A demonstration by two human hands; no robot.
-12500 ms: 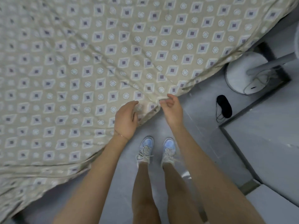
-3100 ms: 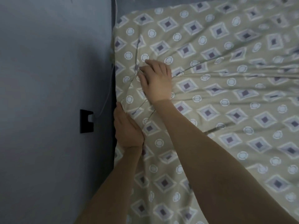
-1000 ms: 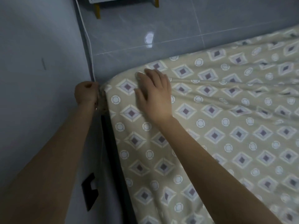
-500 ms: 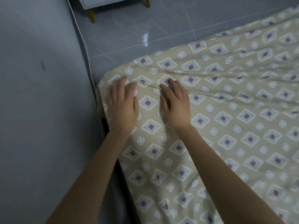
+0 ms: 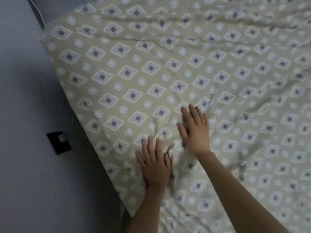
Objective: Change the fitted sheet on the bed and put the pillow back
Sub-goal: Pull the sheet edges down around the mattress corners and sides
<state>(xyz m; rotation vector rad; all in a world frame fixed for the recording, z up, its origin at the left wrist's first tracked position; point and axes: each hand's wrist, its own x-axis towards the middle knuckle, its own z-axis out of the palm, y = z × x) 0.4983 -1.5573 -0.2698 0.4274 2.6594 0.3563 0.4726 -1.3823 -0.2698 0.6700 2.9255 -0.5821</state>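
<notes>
The beige fitted sheet [image 5: 168, 68], printed with purple diamonds and white circles, covers the mattress and fills most of the view. Its far left corner wraps over the mattress corner beside the wall. My left hand [image 5: 154, 163] lies flat, palm down, on the sheet near the bed's left edge, fingers straight. My right hand [image 5: 195, 130] presses flat on the sheet just to the right and a little farther away. Small wrinkles bunch between the two hands. No pillow is in view.
A grey wall [image 5: 25, 115] runs along the bed's left side, with a narrow dark gap between them. A black bracket [image 5: 58, 142] is fixed to the wall. A thin white cable [image 5: 39, 15] hangs at the top left.
Both hands have slid back from the sheet's far corner toward me along the left edge, staying flat. The view has dropped, so the floor beyond the bed is gone from sight.
</notes>
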